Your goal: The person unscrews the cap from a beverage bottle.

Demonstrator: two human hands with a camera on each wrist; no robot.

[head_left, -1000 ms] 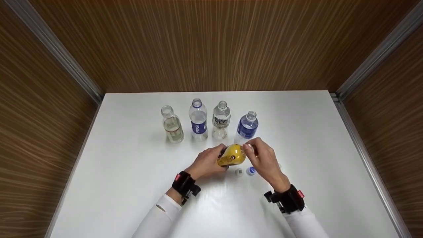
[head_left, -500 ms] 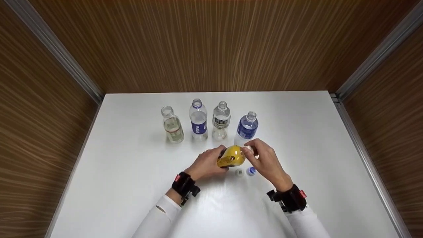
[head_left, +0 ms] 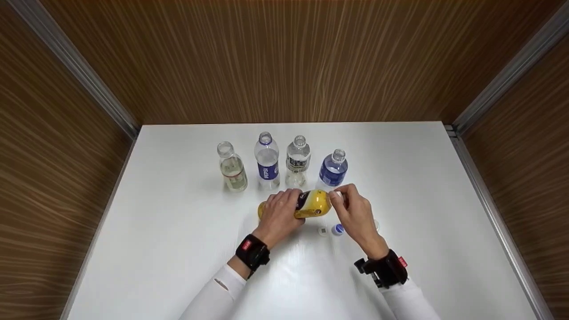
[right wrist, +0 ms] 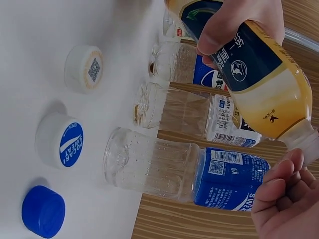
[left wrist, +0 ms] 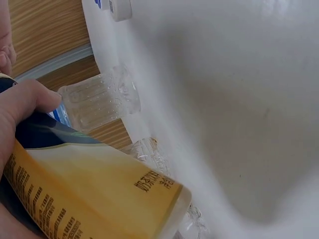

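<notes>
A yellow bottle with a dark label (head_left: pixel 314 203) lies nearly sideways in the air above the white table. My left hand (head_left: pixel 280 213) grips it round the middle, the bottle's base showing past the knuckles. At its neck, my right hand (head_left: pixel 359 220) pinches the white cap (right wrist: pixel 310 144) between thumb and fingers. On the table below, in the right wrist view, sit a white cap with a printed code (right wrist: pixel 83 69), a white cap with a blue top (right wrist: pixel 60 139) and a plain blue cap (right wrist: pixel 44 211).
Behind the hands stand several uncapped bottles: a pale green-tinted bottle (head_left: pixel 233 171), a Pepsi bottle (head_left: pixel 267 164), a clear labelled bottle (head_left: pixel 297 162) and a blue-labelled bottle (head_left: pixel 333 170). Wood-grain panels (head_left: pixel 284 62) wall the table at back and sides.
My left hand has shifted its hold over the bottle, which now lies flatter, with its base showing at the left. My right hand stays at the neck, having moved only slightly.
</notes>
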